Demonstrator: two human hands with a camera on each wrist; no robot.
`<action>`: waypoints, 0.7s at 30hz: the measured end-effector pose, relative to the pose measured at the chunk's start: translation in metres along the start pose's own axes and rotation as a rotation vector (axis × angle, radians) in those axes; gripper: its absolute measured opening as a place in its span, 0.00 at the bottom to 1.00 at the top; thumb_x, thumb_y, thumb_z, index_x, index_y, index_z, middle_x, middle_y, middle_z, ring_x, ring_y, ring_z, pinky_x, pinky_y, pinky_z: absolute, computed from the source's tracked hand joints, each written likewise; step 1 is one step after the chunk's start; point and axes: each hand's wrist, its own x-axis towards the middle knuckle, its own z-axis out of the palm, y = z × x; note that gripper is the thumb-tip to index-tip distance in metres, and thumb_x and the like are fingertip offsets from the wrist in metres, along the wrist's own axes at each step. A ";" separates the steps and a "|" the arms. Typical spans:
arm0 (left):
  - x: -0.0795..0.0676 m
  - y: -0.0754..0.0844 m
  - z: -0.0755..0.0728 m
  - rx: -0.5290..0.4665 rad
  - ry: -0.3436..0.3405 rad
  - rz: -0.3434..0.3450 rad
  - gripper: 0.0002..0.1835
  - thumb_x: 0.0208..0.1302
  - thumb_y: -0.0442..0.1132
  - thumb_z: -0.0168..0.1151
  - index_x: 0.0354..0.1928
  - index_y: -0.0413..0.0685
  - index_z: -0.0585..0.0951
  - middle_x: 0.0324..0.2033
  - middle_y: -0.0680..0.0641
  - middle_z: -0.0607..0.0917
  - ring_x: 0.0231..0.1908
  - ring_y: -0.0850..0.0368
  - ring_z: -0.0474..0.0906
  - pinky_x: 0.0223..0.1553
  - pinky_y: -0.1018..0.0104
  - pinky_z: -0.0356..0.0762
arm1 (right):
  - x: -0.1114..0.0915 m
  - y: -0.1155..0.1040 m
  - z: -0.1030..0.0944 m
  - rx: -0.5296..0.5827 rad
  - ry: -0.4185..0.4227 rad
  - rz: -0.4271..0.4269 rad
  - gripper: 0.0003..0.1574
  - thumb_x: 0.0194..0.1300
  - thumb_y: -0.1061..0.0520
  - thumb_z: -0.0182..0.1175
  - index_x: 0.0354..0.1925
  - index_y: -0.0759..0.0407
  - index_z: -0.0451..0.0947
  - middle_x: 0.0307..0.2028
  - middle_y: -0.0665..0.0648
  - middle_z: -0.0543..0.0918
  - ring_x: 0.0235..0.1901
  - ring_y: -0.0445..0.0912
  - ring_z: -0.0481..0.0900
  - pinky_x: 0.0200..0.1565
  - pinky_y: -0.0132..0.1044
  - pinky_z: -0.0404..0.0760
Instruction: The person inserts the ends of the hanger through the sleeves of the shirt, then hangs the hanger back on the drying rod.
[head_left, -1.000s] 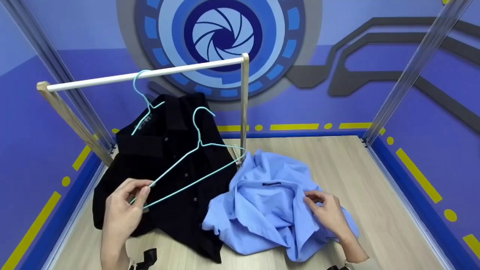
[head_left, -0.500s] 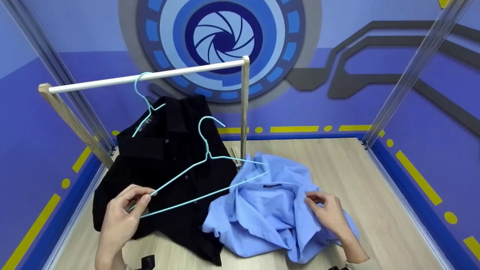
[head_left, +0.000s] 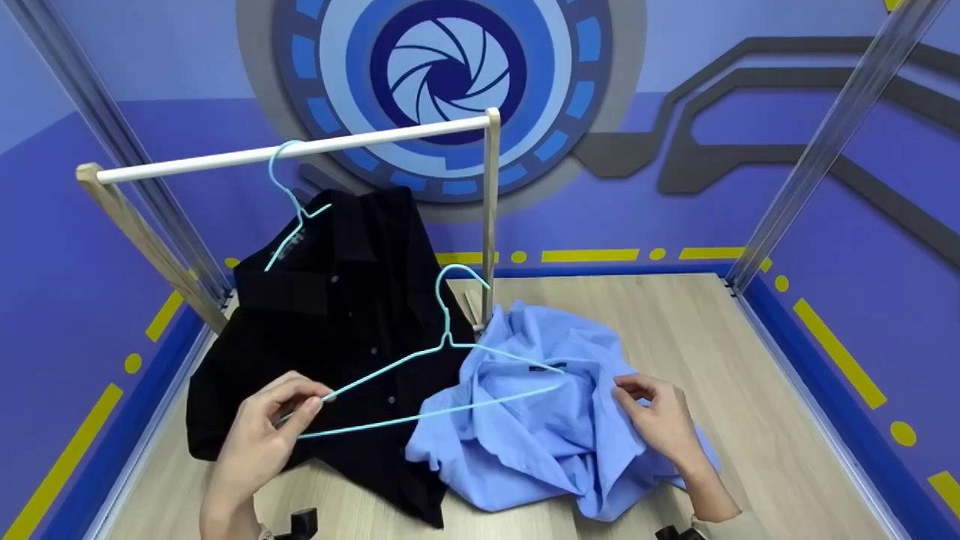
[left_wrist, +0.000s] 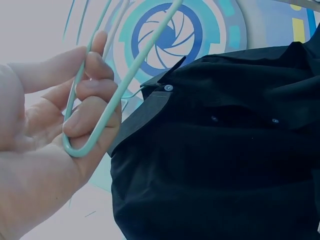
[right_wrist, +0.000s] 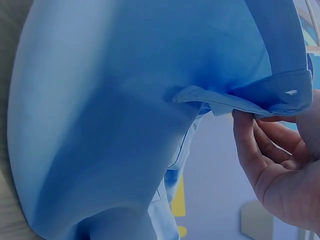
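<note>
My left hand (head_left: pixel 262 431) grips one end of a mint-green wire hanger (head_left: pixel 390 367); in the left wrist view the fingers curl round its bent corner. The hanger's far end overlaps the collar opening of a light blue shirt (head_left: pixel 517 450) in the head view, and its hook points up and right. My right hand (head_left: pixel 664 420) pinches the edge of that shirt's collar between thumb and fingers, as the right wrist view shows with the collar fabric (right_wrist: pixel 280 95). The blue shirt lies rumpled on the wooden tabletop, its dark neck label partly behind the hanger.
A black shirt (head_left: pixel 337 330) hangs on a second mint-green hanger (head_left: pixel 279 176) from a rack's white rail (head_left: pixel 300 152), its lower part spreading over the tabletop (head_left: pixel 750 390). Wooden rack posts (head_left: pixel 489 217) stand either side. Clear corner posts and blue printed walls enclose the table.
The hanger in my left hand has moved right and tilted down, from over the black shirt to over the blue shirt's collar. My right hand stays at the collar edge.
</note>
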 end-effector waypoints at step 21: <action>0.000 -0.015 0.034 -0.071 -0.109 -0.067 0.13 0.65 0.20 0.63 0.39 0.45 0.87 0.35 0.49 0.84 0.34 0.57 0.79 0.37 0.71 0.78 | -0.006 -0.022 0.005 0.078 0.001 -0.024 0.07 0.67 0.64 0.69 0.43 0.60 0.89 0.34 0.49 0.88 0.35 0.43 0.85 0.39 0.32 0.81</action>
